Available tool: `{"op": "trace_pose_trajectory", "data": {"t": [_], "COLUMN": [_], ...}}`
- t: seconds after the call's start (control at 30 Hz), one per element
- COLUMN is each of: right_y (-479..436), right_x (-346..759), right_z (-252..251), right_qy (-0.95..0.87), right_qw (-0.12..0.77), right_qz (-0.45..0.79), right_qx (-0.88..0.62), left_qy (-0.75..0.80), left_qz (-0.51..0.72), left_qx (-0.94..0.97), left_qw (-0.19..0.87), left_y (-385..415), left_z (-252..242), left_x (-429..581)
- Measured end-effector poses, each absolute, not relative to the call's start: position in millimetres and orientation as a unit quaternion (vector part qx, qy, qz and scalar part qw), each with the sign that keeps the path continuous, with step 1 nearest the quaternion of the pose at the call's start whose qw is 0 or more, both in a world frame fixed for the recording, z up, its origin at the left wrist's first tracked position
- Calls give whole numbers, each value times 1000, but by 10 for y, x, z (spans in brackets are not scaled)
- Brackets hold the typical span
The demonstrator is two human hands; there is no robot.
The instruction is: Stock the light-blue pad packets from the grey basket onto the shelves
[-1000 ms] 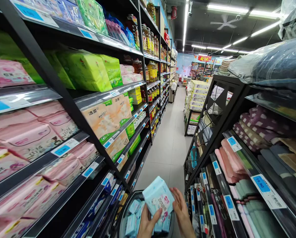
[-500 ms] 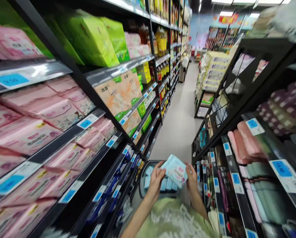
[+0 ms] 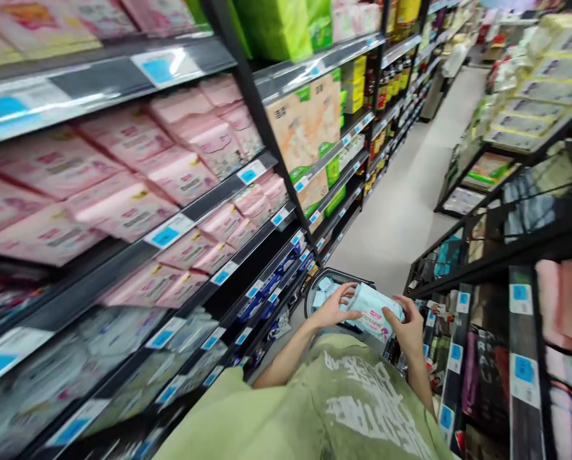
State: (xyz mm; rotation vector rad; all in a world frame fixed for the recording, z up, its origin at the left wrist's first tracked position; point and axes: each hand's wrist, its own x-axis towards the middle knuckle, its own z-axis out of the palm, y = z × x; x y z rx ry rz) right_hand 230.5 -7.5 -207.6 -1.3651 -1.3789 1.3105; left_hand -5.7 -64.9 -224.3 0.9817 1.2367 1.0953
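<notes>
Between my two hands is a light-blue soft pack with a pink logo and dark print, front face up and slightly tilted. My left hand grips its left end, thumb on the front and fingers behind the upper edge. My right hand holds the right end, with the thumb on the front face. Just beyond and below the pack is a dark shopping basket, partly hidden by my left hand and the pack. Several similar light-blue packs lie inside it.
Shelving on the left holds pink packs, an orange-and-white carton and green packages. Folded towels fill the right rack. Stacked white boxes stand further along the right of the aisle floor.
My view has turned left and downward, bringing more pink packs into sight. The held pack has come closer to my body, and its face has turned to lie more level.
</notes>
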Motion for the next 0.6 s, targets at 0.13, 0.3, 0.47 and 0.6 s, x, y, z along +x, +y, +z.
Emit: {"op": "trace_pose_trajectory", "data": {"t": [0.13, 0.3, 0.47, 0.6], "right_y": [-108, -139, -115, -114], "right_x": [2201, 1973, 1819, 1884], "right_z": [-2040, -2078, -2196, -2347], "right_qy": [-686, -755, -698, -657], "right_qw": [292, 237, 249, 249], "right_qz": [456, 456, 553, 588], "right_qx": [-487, -408, -380, -402], "left_qy": [540, 564, 625, 745], "left_qz": [388, 367, 441, 496], "left_qx": [500, 524, 430, 258], "left_qw": [555, 523, 479, 364], "left_y": [-774, -970, -1031, -935], "left_z": [-2211, -2389, -2787, -2894], "left_x": [-295, -453, -899, -1516]}}
